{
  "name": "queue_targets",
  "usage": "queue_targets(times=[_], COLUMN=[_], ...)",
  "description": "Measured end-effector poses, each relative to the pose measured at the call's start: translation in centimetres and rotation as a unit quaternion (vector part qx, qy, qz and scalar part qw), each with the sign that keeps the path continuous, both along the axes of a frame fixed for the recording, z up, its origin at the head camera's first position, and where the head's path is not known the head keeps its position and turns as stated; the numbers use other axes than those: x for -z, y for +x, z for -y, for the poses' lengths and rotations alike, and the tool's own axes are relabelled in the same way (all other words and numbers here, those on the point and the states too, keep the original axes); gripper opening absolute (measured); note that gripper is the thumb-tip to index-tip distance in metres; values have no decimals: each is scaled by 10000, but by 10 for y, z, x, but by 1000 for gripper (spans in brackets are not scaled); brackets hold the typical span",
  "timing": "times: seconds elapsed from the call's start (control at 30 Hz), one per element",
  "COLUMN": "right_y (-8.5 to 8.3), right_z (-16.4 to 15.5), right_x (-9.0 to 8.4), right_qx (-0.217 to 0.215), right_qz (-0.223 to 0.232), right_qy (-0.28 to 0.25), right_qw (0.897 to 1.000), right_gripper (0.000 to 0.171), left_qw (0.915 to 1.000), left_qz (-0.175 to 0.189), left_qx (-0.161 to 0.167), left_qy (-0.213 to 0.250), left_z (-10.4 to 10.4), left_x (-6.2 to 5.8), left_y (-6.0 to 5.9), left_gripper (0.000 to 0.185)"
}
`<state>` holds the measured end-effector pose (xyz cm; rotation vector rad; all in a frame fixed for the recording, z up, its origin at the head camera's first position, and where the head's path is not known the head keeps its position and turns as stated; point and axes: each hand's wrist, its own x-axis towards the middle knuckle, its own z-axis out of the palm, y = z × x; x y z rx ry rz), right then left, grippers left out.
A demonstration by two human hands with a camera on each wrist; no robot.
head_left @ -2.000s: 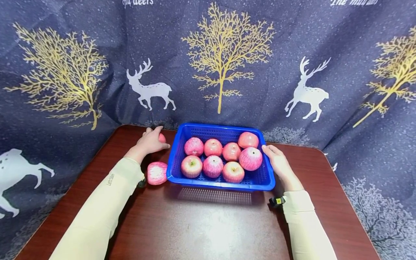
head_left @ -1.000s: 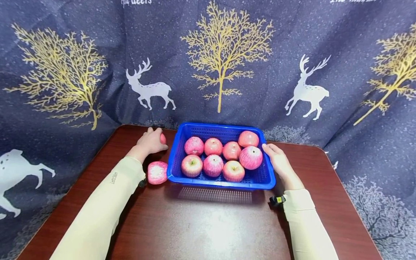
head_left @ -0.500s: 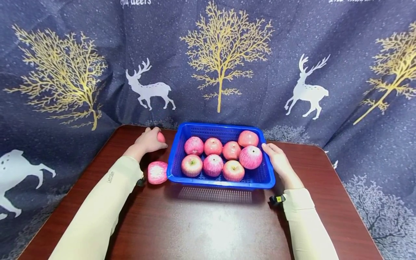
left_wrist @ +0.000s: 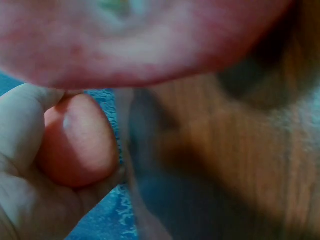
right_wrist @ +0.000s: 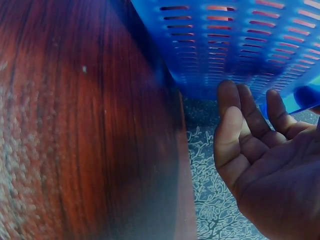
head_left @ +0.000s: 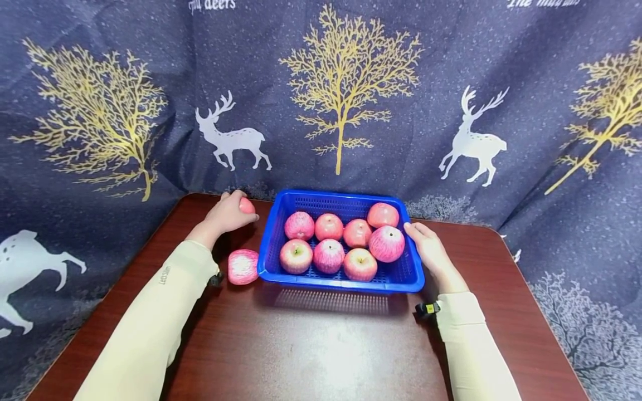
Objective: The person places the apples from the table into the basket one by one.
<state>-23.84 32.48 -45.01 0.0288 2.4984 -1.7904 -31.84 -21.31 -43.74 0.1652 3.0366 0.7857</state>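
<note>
At the table's back left, my left hand (head_left: pixel 228 214) grips a small red apple (head_left: pixel 246 205). In the left wrist view the fingers and thumb wrap round this apple (left_wrist: pixel 80 142), over the table edge. A striped pink apple (head_left: pixel 243 267) lies on the table beside the basket; it fills the top of the left wrist view, very near the camera. My right hand (head_left: pixel 430 250) holds the right rim of the blue plastic basket (head_left: pixel 341 285), its fingers bent against the slatted outer wall in the right wrist view. Several red and pink apples (head_left: pixel 328 256) sit inside the basket in loose rows.
The brown wooden table (head_left: pixel 311 345) reaches back to a dark blue cloth (head_left: pixel 371 145) printed with trees and deer. The basket stands near the back edge. Some bare basket floor shows at its front right corner.
My left hand has shifted slightly back and left with the small apple, which shows a little more now. The right hand, basket and other apples stay where they were.
</note>
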Motion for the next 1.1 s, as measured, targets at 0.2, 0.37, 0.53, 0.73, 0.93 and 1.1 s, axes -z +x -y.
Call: queue_targets(times=[0.2,0.37,0.53,0.73,0.93,1.1], right_y=[-1,-1,-1,-1,-3,-4], right_z=[-1,-1,-1,-1,-3,-4], right_x=[2,2,3,4,6,6], right_qx=[-10,-21,-4,-34,-36,-37], right_qz=[11,17,7,-4,37,74], right_qy=[14,14,3,-53,-91,-120], right_qw=[10000,10000,10000,10000,9999,9999], right_gripper=[48,48,47,44,44,44], left_qw=[9994,9973,9930,9879,9869,9864], left_qz=[-209,-458,-808,-1099,-1150,-1166], left_qx=[-105,-150,-168,-238,25,374], left_qy=[250,548,846,1072,1135,1092], left_z=[-4,-8,-14,-32,-54,-73], left_x=[-14,-28,-41,-56,-70,-80], left_y=[0,2,4,11,17,22], left_gripper=[90,90,87,88,90,92])
